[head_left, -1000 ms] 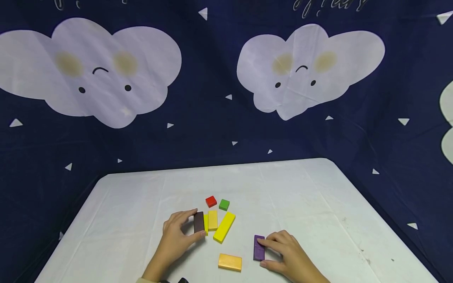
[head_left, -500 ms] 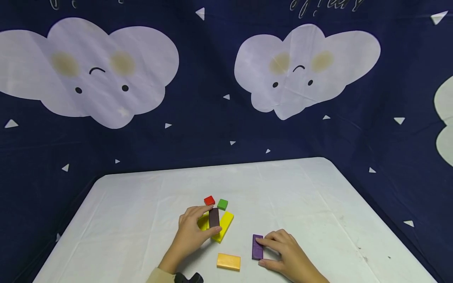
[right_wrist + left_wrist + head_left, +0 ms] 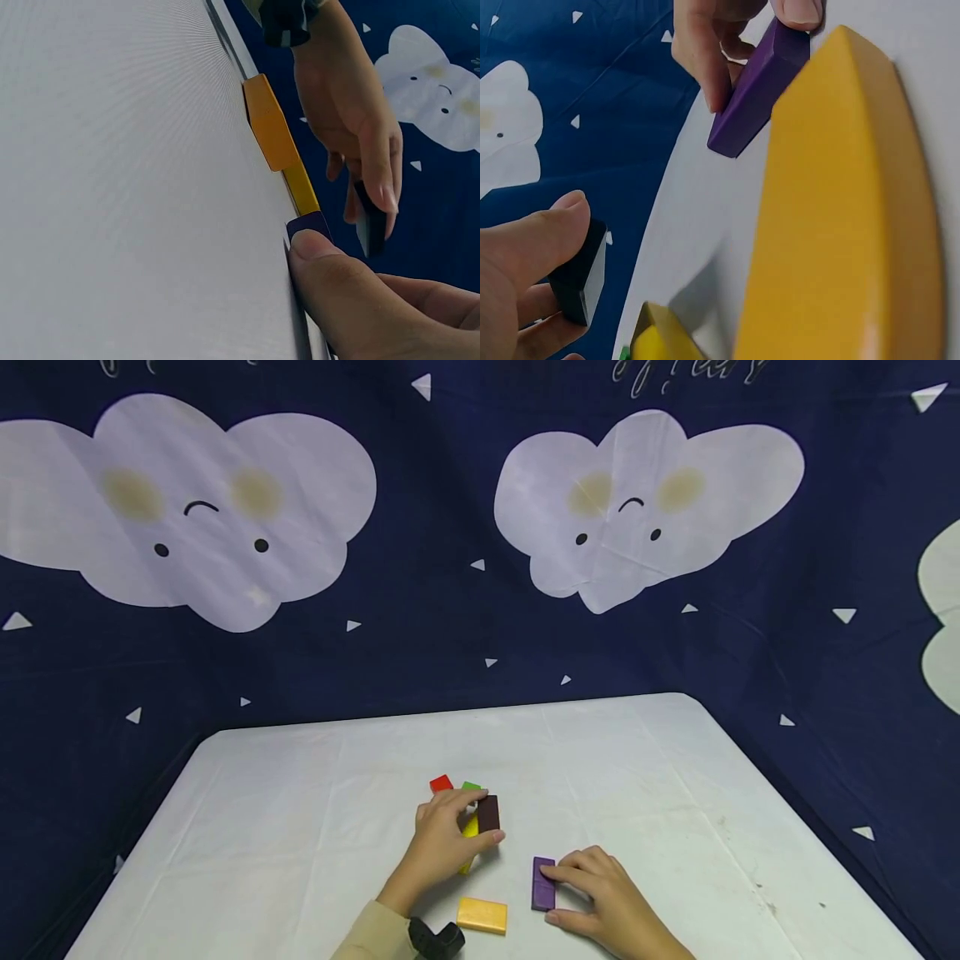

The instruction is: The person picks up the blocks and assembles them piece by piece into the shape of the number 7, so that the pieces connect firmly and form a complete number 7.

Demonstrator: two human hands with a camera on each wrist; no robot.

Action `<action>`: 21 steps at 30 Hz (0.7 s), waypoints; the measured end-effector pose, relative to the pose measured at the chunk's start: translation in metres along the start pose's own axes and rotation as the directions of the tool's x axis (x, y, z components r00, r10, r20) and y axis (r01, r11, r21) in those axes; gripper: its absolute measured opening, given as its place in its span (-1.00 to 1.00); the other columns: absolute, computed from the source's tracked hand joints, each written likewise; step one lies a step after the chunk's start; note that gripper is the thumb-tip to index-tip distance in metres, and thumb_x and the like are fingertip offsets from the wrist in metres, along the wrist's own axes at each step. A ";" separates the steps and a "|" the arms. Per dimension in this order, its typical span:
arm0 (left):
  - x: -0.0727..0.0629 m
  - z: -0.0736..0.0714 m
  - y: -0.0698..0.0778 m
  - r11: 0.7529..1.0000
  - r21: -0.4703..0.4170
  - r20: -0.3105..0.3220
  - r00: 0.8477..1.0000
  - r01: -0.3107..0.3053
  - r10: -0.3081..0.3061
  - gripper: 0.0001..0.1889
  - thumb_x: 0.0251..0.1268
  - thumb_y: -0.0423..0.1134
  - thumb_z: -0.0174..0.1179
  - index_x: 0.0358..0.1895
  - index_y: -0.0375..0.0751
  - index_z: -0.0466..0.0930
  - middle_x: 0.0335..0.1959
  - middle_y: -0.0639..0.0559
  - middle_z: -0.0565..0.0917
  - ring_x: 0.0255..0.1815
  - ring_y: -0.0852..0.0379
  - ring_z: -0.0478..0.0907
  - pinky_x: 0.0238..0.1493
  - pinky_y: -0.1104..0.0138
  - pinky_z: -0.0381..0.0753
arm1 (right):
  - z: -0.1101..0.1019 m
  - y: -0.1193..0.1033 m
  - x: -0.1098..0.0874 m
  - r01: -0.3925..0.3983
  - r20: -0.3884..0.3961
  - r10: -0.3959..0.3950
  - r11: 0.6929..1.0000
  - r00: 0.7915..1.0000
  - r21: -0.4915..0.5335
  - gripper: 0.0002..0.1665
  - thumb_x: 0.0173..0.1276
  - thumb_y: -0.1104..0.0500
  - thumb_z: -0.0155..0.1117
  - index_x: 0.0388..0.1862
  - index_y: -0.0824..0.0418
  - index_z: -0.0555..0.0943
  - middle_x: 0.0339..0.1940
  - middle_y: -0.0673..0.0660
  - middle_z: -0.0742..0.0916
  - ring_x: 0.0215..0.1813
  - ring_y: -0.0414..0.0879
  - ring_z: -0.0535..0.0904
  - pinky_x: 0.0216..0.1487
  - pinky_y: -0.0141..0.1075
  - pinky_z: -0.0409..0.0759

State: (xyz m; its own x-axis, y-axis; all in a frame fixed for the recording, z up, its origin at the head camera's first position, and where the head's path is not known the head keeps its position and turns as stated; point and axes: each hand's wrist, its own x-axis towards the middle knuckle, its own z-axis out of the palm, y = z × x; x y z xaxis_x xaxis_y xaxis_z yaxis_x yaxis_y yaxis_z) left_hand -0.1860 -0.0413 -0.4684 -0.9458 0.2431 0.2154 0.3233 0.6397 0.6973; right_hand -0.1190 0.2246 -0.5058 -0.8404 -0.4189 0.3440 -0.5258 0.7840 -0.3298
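In the head view my left hand (image 3: 441,843) pinches a dark brown block (image 3: 488,812) between thumb and fingers. The left wrist view shows this block (image 3: 581,277) held clear of the tabletop. My right hand (image 3: 603,897) grips a purple block (image 3: 543,893) by its ends, with the thumb at the near end. That purple block stands on the table in the right wrist view, partly covered by the thumb. Beneath and behind the left hand lies a yellow block (image 3: 470,828), mostly hidden. An orange-yellow block (image 3: 482,916) lies between the two forearms.
A red block (image 3: 441,784) and a green block (image 3: 471,786) lie beyond the left hand, partly covered by it. A black strap-like device (image 3: 435,941) sits at the left wrist. The white table (image 3: 637,752) ends against a dark blue cloud-patterned cloth (image 3: 435,510).
My left hand has carried the dark brown block rightward, over the yellow blocks and past the long one, now covering several of them. The right hand and purple block have stayed put.
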 end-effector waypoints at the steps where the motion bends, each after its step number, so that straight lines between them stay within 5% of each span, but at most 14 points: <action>1: 0.002 0.001 0.001 1.000 0.008 0.007 1.000 -0.006 0.006 -0.33 0.04 0.17 0.45 0.25 0.02 0.57 0.19 0.13 0.64 0.30 0.06 0.45 0.12 0.05 0.23 | 0.000 0.000 0.000 0.000 0.000 0.000 1.000 1.000 0.001 -0.44 0.15 -0.39 0.35 0.11 -0.25 0.67 -0.10 -0.45 0.56 -0.03 -0.41 0.43 0.00 -0.22 0.50; 9: 0.014 0.007 0.011 0.999 0.043 0.045 0.999 -0.023 0.021 -0.35 0.06 0.19 0.43 0.24 0.05 0.58 0.20 0.15 0.64 0.32 0.08 0.42 0.25 0.01 0.21 | 0.000 0.000 -0.001 0.004 0.008 -0.004 1.000 1.000 0.013 -0.44 0.17 -0.38 0.33 0.08 -0.19 0.70 -0.10 -0.46 0.56 -0.04 -0.41 0.45 -0.01 -0.23 0.52; 21: 0.024 0.029 0.020 0.994 0.091 0.143 0.989 -0.062 0.048 -0.35 0.06 0.22 0.41 0.23 0.06 0.59 0.21 0.13 0.64 0.27 0.10 0.48 0.19 0.04 0.20 | 0.005 0.005 -0.003 0.079 -0.088 -0.076 0.997 0.993 0.022 -0.48 0.10 -0.30 0.46 0.01 -0.14 0.73 -0.13 -0.45 0.57 -0.07 -0.44 0.46 -0.06 -0.29 0.51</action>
State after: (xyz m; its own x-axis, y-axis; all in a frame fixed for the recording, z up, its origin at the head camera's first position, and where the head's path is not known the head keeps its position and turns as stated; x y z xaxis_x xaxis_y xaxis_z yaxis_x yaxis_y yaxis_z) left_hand -0.2017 -0.0019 -0.4692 -0.9148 0.3753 0.1492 0.3827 0.6873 0.6174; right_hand -0.1200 0.2274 -0.5128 -0.7829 -0.4355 0.4443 -0.5930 0.7385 -0.3210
